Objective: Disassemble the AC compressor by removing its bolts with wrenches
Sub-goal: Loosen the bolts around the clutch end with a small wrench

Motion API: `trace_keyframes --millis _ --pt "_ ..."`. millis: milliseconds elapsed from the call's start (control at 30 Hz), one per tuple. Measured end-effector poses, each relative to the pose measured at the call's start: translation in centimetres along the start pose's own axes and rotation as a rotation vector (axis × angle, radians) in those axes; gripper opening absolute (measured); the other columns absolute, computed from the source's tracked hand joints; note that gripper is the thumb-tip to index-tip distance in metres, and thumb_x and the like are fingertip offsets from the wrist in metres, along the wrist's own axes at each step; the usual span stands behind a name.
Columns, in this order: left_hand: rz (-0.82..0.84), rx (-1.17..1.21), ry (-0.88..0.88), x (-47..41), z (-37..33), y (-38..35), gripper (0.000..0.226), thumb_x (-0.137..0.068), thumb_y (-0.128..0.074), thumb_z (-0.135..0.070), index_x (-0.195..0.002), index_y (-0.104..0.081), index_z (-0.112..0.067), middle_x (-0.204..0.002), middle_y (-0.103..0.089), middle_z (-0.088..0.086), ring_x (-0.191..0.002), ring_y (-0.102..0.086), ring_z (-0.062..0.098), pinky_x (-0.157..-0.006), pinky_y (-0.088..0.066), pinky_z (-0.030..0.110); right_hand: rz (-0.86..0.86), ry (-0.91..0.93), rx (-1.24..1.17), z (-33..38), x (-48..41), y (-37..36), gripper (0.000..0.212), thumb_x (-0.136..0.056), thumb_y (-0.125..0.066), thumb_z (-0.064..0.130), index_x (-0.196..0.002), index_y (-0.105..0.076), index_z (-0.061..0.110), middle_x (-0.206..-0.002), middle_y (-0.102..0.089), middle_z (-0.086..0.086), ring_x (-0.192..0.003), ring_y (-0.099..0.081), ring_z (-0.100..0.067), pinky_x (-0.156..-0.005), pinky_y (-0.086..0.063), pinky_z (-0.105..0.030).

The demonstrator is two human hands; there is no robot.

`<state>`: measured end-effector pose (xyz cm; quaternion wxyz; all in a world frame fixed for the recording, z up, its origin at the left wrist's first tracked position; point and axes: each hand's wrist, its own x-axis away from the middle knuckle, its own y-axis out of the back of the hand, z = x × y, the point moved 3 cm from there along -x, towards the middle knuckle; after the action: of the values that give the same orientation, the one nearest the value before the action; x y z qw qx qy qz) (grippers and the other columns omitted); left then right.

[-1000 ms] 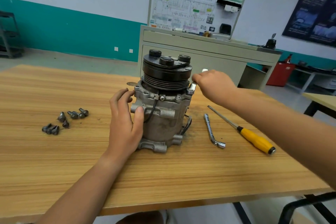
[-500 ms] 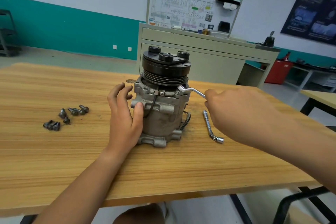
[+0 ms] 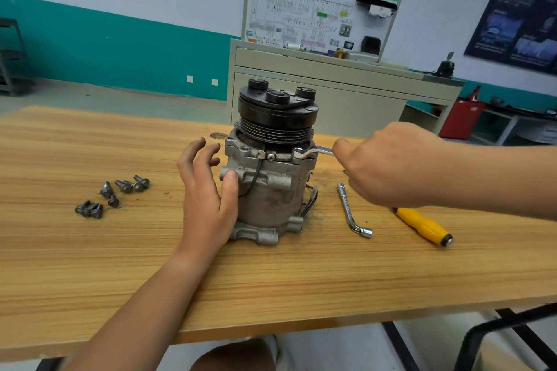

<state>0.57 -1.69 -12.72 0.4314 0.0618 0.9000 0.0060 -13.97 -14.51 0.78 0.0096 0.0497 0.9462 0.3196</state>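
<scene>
Head view: the compressor (image 3: 271,184) stands upright in the middle of the desk (image 3: 90,265), black pulley on top. The left hand (image 3: 205,205) rests against its nine o'clock side, fingers (image 3: 196,153) spread and loosely bent, thumb pressing the metal body. The right hand (image 3: 388,166), at three o'clock, has its fingers curled round the handle of a wrench (image 3: 313,151), whose ring end sits on a corner of the upper flange. Loose bolts (image 3: 111,196) lie scattered well out at nine o'clock. A bent socket wrench (image 3: 351,211) lies near the compressor at four o'clock, with a yellow-handled screwdriver (image 3: 422,226) beyond it, partly under the right arm.
</scene>
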Motion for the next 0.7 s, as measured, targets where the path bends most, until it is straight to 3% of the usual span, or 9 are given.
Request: trace_keyframes --millis 100,200,267,333,400,467,500,600,700 --pt "-0.004 0.002 -0.009 -0.1 0.1 -0.2 0.05 -0.089 -0.035 -0.035 -0.131 -0.039 -0.008 -0.136 -0.022 -0.002 -0.106 -0.039 -0.014 -0.085 -0.029 -0.003 -0.026 0.018 0.039 -1.4 -1.1 -1.6 0.012 -0.096 -0.031 0.014 -0.107 -0.029 0.011 -0.051 -0.038 0.004 -0.039 -0.031 -0.011 -0.036 -0.018 -0.024" --pt "-0.019 0.018 -0.014 -0.2 0.1 -0.3 0.044 -0.089 -0.037 -0.033 -0.129 -0.037 -0.015 -0.137 -0.021 0.0 -0.105 -0.042 -0.004 -0.083 -0.031 -0.003 -0.083 -0.022 -0.013 -2.2 -3.6 -3.3 0.022 -0.093 -0.041 0.007 -0.112 -0.031 0.011 -0.065 -0.045 0.001 -0.052 -0.044 -0.015 -0.042 -0.031 -0.025" --pt "-0.027 0.025 -0.026 -0.2 0.0 -0.4 0.041 -0.089 -0.037 -0.032 -0.128 -0.033 -0.021 -0.137 -0.02 -0.001 -0.106 -0.04 -0.011 -0.082 -0.031 -0.003 -0.209 -0.043 -0.09 -2.1 -5.4 -4.2 0.03 -0.092 -0.041 0.002 -0.12 -0.035 0.008 -0.088 -0.056 -0.006 -0.077 -0.056 -0.023 -0.065 -0.045 -0.031" --pt "-0.023 0.018 -0.042 -0.2 -0.1 -0.5 0.042 -0.089 -0.037 -0.032 -0.129 -0.031 -0.021 -0.138 -0.019 -0.001 -0.109 -0.035 -0.02 -0.082 -0.03 -0.004 -0.28 -0.068 -0.14 -1.7 -7.0 -5.2 0.037 -0.093 -0.037 -0.001 -0.129 -0.036 0.005 -0.112 -0.058 -0.012 -0.101 -0.056 -0.028 -0.093 -0.041 -0.035" --pt "-0.013 0.004 -0.053 -0.2 -0.1 -0.5 0.045 -0.089 -0.037 -0.032 -0.131 -0.032 -0.017 -0.138 -0.019 0.0 -0.11 -0.033 -0.023 -0.082 -0.03 -0.005 -0.291 -0.095 -0.181 -1.2 -7.6 -5.6 0.04 -0.093 -0.035 -0.002 -0.133 -0.036 0.002 -0.119 -0.057 -0.015 -0.109 -0.054 -0.031 -0.1 -0.034 -0.038" --pt "-0.012 -0.003 -0.063 -0.1 -0.1 -0.6 0.045 -0.089 -0.037 -0.031 -0.131 -0.032 -0.016 -0.138 -0.019 0.0 -0.111 -0.032 -0.023 -0.084 -0.029 -0.004 -0.373 -0.137 -0.277 -1.3 -6.6 -5.2 0.038 -0.094 -0.039 0.0 -0.132 -0.041 0.0 -0.107 -0.062 -0.018 -0.097 -0.059 -0.034 -0.091 -0.041 -0.04" --pt "-0.012 -0.009 -0.07 -0.1 -0.2 -0.6 0.045 -0.089 -0.037 -0.03 -0.131 -0.032 -0.016 -0.138 -0.019 0.001 -0.111 -0.032 -0.023 -0.085 -0.029 -0.004 -0.455 -0.19 -0.38 -1.6 -5.6 -4.8 0.036 -0.095 -0.042 0.003 -0.13 -0.044 -0.002 -0.094 -0.064 -0.019 -0.083 -0.061 -0.034 -0.077 -0.046 -0.041" --pt "-0.002 -0.019 -0.069 0.0 -0.1 -0.6 0.049 -0.088 -0.037 -0.03 -0.133 -0.034 -0.009 -0.138 -0.019 0.001 -0.112 -0.03 -0.024 -0.086 -0.028 -0.004 -0.651 -0.353 -0.723 -1.9 -1.0 -2.8 0.038 -0.097 -0.039 0.017 -0.132 -0.044 0.004 -0.058 -0.05 -0.002 -0.048 -0.047 -0.024 -0.048 -0.034 -0.028" --pt "-0.007 -0.026 -0.057 -0.1 -0.2 -0.7 0.052 -0.088 -0.038 -0.031 -0.133 -0.036 -0.004 -0.138 -0.019 0.0 -0.111 -0.03 -0.024 -0.086 -0.028 -0.005 -0.364 -0.334 -0.697 -0.5 2.0 -1.7 0.041 -0.093 -0.029 0.031 -0.132 -0.037 0.021 -0.056 -0.044 0.006 -0.047 -0.043 -0.014 -0.042 -0.031 -0.027"
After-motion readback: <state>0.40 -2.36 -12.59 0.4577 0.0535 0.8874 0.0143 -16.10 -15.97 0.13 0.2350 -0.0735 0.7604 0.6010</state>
